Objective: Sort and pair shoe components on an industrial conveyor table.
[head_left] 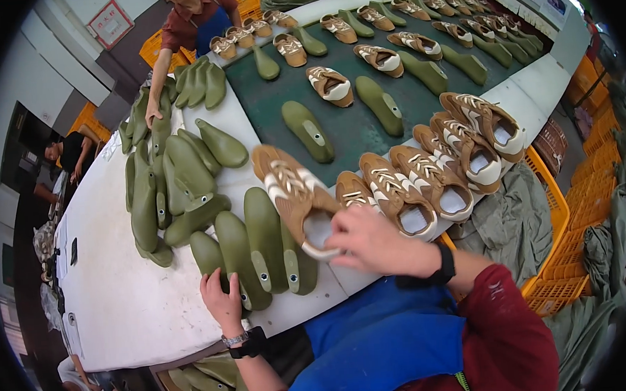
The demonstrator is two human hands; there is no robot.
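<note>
My right hand (373, 240) pinches the heel collar of a brown sneaker (287, 190) with white stripes, holding it tilted above the table's edge. Close by, my left hand (223, 301) has its fingers and thumb around the near end of a green shoe last (207, 253). Beside that one lie more green lasts (236, 247), partly behind the held sneaker. To the right, a row of brown sneakers (391, 187) stands along the near edge, toes pointing away from me.
A dark green conveyor belt (265, 112) carries sneakers and green lasts in rows. Across the white table (134, 314), a co-worker's hand (154, 110) touches piled lasts. Orange crates (558, 281) and grey-green cloth (504, 219) are at the right. More lasts (210, 381) lie in a box below.
</note>
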